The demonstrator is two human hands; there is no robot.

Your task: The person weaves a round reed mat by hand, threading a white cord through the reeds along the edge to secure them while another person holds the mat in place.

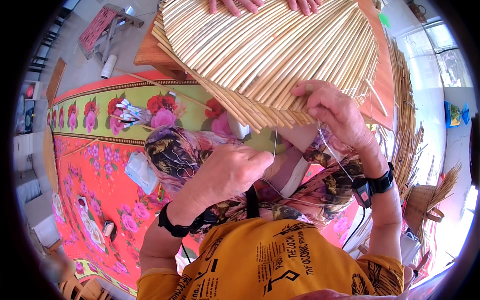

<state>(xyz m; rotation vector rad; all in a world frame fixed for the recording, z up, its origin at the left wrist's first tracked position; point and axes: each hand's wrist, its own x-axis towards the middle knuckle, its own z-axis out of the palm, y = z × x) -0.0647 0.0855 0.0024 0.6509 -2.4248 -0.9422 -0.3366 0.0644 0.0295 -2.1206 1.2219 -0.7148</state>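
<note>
A rounded mat of pale reed stalks [270,55], laid side by side in layers, rests on a wooden table in front of me, its near edge jutting over my lap. My left hand [227,170] is closed in a pinch below that edge. From its fingertips a thin white string [276,132] runs taut up to the stalks. At the edge's right part, my right hand [335,110] is closed on the mat, fingers curled at the stalk ends. More white string hangs below this hand and trails across my lap. The string's path inside the mat is hidden.
Another person's hands [235,6] lie on the mat's far side. Markers [134,112] and a tissue pack [141,172] lie on the flowered red cloth [100,175] at left. Loose reeds [400,115] and a basket [419,202] stand right of the wooden table [150,50].
</note>
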